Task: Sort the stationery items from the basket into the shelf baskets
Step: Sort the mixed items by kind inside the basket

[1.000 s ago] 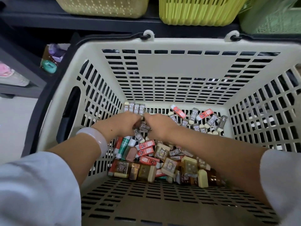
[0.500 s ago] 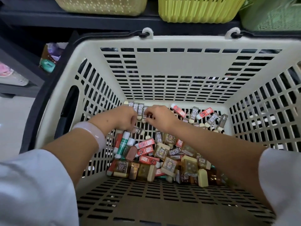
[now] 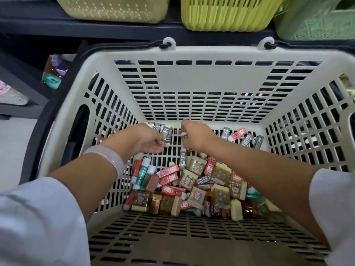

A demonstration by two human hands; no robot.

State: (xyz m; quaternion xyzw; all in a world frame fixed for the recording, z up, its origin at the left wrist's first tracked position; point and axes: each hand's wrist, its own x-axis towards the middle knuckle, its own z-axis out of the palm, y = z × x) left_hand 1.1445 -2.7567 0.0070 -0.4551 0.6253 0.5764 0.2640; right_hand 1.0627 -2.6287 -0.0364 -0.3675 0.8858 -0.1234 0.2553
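— What do you make out, left to right?

— Upper left of my picture, a dark shelf (image 3: 23, 83) holds a bottle with a teal cap (image 3: 51, 80), partly hidden behind the basket rim. Along the top edge three shelf baskets are cut off: a pale yellow dotted one (image 3: 113, 10), a lime ribbed one (image 3: 228, 14), a green lattice one (image 3: 318, 20).

— The hands?

— Both are in the cream slotted plastic basket (image 3: 217, 77), at its far wall. The left hand (image 3: 146, 140), a pale smooth bangle (image 3: 107, 158) on its wrist, grips a bundle of grey 2B erasers (image 3: 163, 132) between curled fingers. The right hand (image 3: 197, 137) pinches something small and pale; its fingers cover most of it, so I cannot name it.

— Changed from half a second ago?

— I see both hands higher in the picture, nearer the far wall, and drawn a little apart. The left hand's bundle looks fuller.

— The rest?

— Lower centre, the heap (image 3: 194, 187) lies on the basket floor: red paper-sleeved erasers, brown and gold boxed blocks, plain cream blocks, and a green-and-white glue stick (image 3: 143, 172) at the heap's left. A few more grey and red erasers (image 3: 240, 135) lie right of the right hand against the far wall. White sleeves (image 3: 38, 227) are cut off at both lower corners.
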